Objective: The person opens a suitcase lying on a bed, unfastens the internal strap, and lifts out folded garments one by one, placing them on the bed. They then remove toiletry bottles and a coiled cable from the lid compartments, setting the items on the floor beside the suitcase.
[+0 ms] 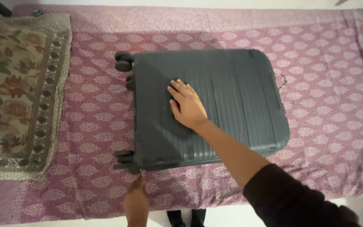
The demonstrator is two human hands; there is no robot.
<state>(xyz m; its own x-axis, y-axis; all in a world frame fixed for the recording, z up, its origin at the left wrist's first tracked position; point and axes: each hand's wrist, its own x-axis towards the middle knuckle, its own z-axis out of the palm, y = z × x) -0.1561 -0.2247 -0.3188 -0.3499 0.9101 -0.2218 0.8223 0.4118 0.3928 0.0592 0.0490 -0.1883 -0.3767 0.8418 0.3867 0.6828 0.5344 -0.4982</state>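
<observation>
The right hand (187,106) lies flat, fingers spread, on the ribbed shell of the dark grey hard-sided suitcase (227,96) lying on the bed. The left hand (136,201) pinches the small zipper pull (141,171) at the suitcase's near corner, beside its black wheels (124,157). A purple leaf-patterned bedspread (324,84) covers the bed, with a floral beige cloth (17,84) well to the left.

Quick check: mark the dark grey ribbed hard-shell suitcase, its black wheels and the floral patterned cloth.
Dark grey ribbed hard-shell suitcase (236,90): head view, on the ribbed top shell.
Black wheels (123,62): head view, on the far left corner pair.
Floral patterned cloth (15,88): head view, on its middle.
</observation>
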